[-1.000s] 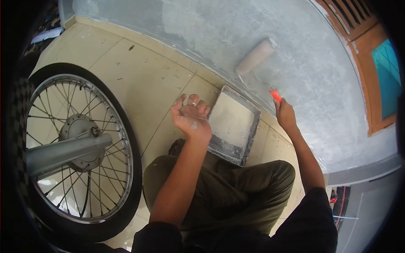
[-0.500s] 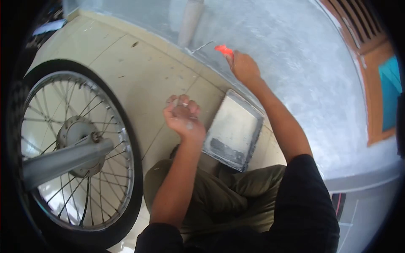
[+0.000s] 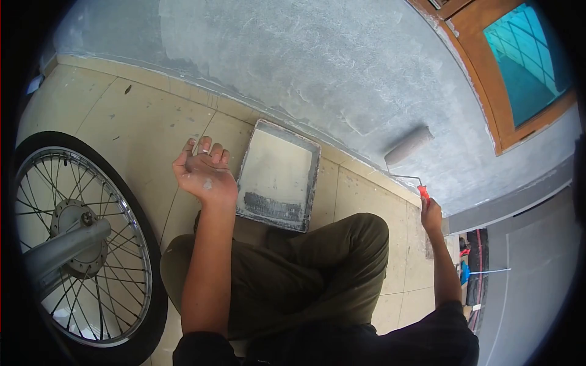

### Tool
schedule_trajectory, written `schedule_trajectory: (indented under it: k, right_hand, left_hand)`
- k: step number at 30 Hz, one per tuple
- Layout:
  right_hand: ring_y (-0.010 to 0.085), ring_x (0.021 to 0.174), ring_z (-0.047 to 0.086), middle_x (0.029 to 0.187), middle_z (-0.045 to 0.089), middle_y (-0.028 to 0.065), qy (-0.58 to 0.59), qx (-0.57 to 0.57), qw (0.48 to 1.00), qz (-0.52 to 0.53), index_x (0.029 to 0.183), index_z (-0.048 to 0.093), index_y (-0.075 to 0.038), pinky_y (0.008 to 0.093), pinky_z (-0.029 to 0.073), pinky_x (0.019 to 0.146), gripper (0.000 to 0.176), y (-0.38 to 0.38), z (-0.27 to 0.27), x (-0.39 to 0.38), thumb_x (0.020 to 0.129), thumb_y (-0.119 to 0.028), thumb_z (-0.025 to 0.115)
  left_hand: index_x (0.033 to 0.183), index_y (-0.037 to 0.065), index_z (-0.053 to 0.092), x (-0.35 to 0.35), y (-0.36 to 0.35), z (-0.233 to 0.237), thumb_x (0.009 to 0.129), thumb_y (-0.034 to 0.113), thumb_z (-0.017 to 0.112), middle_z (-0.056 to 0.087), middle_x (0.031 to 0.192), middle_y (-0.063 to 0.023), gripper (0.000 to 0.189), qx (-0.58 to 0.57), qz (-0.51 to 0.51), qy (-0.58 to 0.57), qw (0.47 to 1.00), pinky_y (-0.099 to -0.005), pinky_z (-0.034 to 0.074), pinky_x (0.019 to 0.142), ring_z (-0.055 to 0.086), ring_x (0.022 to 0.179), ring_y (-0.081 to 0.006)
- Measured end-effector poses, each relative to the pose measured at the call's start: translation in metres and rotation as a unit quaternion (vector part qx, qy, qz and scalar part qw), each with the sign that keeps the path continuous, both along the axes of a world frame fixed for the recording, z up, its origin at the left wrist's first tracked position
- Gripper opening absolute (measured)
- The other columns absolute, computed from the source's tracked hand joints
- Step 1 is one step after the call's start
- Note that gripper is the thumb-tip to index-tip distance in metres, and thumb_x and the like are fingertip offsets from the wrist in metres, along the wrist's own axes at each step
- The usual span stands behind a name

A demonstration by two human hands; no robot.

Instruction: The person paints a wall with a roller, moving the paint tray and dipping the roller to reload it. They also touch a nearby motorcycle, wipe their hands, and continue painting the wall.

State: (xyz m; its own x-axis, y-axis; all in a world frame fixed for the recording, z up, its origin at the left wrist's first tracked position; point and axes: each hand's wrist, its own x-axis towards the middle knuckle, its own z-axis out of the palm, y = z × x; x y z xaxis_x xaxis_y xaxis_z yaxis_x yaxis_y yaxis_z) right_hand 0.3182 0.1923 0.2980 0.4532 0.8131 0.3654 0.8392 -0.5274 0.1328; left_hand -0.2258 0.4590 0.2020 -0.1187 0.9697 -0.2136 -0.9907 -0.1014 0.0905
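My right hand (image 3: 431,215) is closed around the red handle of a paint roller (image 3: 410,145). The roller's grey sleeve lies against the lower part of the grey wall (image 3: 293,61), right of the tray. My left hand (image 3: 206,171) is raised palm up over the floor, holding nothing, its fingers loosely curled and apart; a whitish paint spot marks the palm. Just right of that hand stands a paint tray (image 3: 316,183) on the tiles, close to the wall. Pale paint covers most of its inside, with a dark grey patch at the near end.
A spoked motorcycle wheel (image 3: 160,287) stands at the left. My bent legs (image 3: 305,268) are on the tiled floor (image 3: 79,104) below the tray. A wooden window frame (image 3: 497,116) is at the upper right. A grey panel (image 3: 528,268) and several small items are at the right.
The roller has moved from the left part of the wall to the right, with my right hand still on it. The view has turned right; my left hand stays raised.
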Motion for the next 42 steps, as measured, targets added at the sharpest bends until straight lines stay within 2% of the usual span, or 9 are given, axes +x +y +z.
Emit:
schedule_trajectory:
  k: [4,11,16,20,24,28,33,38,42]
  right_hand:
    - [0.0519,0.078,0.064,0.082,0.065,0.0319,-0.007,-0.010,1.000,-0.005,0.086,0.061,0.005,0.0562,0.049,0.066,0.047,0.024,-0.012,0.030,0.104,-0.037,0.051]
    - [0.0512,0.077,0.063,0.080,0.064,0.0320,-0.006,-0.025,0.998,0.060,0.088,0.062,0.004,0.0564,0.047,0.064,0.046,0.096,-0.010,-0.039,0.103,-0.039,0.053]
    - [0.0503,0.080,0.065,0.081,0.066,0.0310,0.010,-0.084,0.990,0.111,0.091,0.063,0.003,0.0562,0.050,0.067,0.049,0.203,-0.022,-0.151,0.101,-0.044,0.055]
    - [0.0457,0.093,0.068,0.095,0.070,0.0291,0.032,-0.134,0.976,0.169,0.100,0.065,0.001,0.0540,0.054,0.079,0.053,0.327,-0.057,-0.275,0.101,-0.049,0.050]
    - [0.0439,0.096,0.069,0.098,0.071,0.0266,0.072,-0.092,0.955,0.273,0.098,0.068,0.001,0.0516,0.055,0.083,0.052,0.450,-0.099,-0.406,0.101,-0.048,0.051]
    - [0.0429,0.097,0.069,0.100,0.071,0.0257,0.088,-0.084,0.935,0.333,0.097,0.069,0.001,0.0503,0.055,0.085,0.052,0.500,-0.087,-0.491,0.102,-0.047,0.050]
    - [0.0463,0.090,0.066,0.092,0.068,0.0272,0.113,-0.037,0.926,0.359,0.089,0.067,0.002,0.0528,0.052,0.078,0.053,0.453,-0.076,-0.430,0.102,-0.046,0.050]
    - [0.0496,0.077,0.062,0.079,0.064,0.0289,0.130,0.001,0.959,0.250,0.087,0.063,0.001,0.0553,0.048,0.066,0.048,0.257,-0.060,-0.272,0.100,-0.045,0.056]
    - [0.0480,0.074,0.064,0.077,0.065,0.0289,0.092,-0.006,0.993,0.074,0.090,0.064,0.000,0.0543,0.048,0.063,0.044,0.091,-0.069,-0.144,0.101,-0.042,0.057]
  left_hand:
    - [0.107,0.009,0.045,-0.006,0.002,-0.007,0.088,0.038,0.053,0.046,0.088,-0.0066,0.036,-0.015,0.008,0.000,1.000,-0.0314,0.034,0.061,0.040,0.065,-0.0173]
    - [0.105,0.010,0.046,-0.003,0.000,-0.003,0.086,0.038,0.055,0.046,0.088,-0.0062,0.035,0.000,0.002,-0.035,0.999,-0.0325,0.034,0.062,0.040,0.065,-0.0175]
    - [0.103,0.011,0.048,-0.010,0.000,-0.004,0.086,0.039,0.054,0.047,0.086,-0.0054,0.034,-0.014,-0.001,-0.060,0.998,-0.0327,0.033,0.062,0.040,0.065,-0.0176]
    - [0.104,0.012,0.050,-0.019,0.001,-0.012,0.087,0.039,0.054,0.048,0.085,-0.0047,0.033,-0.017,0.015,-0.075,0.997,-0.0331,0.033,0.061,0.041,0.063,-0.0173]
    - [0.105,0.013,0.050,-0.033,0.012,-0.023,0.087,0.039,0.054,0.049,0.084,-0.0040,0.032,-0.050,0.051,-0.055,0.996,-0.0325,0.032,0.061,0.041,0.061,-0.0168]
    - [0.104,0.013,0.050,-0.039,0.021,-0.027,0.086,0.038,0.053,0.049,0.084,-0.0037,0.031,-0.064,0.063,-0.040,0.995,-0.0319,0.032,0.060,0.041,0.061,-0.0165]
    - [0.103,0.013,0.050,-0.035,0.029,-0.026,0.087,0.038,0.054,0.048,0.083,-0.0039,0.030,-0.054,0.069,-0.047,0.995,-0.0320,0.032,0.060,0.040,0.061,-0.0171]
    - [0.102,0.011,0.049,-0.022,0.019,-0.019,0.087,0.037,0.053,0.047,0.084,-0.0045,0.030,-0.038,0.046,-0.034,0.998,-0.0321,0.032,0.060,0.040,0.063,-0.0175]
    - [0.102,0.009,0.047,-0.011,0.004,-0.005,0.088,0.037,0.052,0.047,0.085,-0.0054,0.031,-0.028,0.032,-0.012,0.999,-0.0318,0.033,0.060,0.039,0.064,-0.0173]
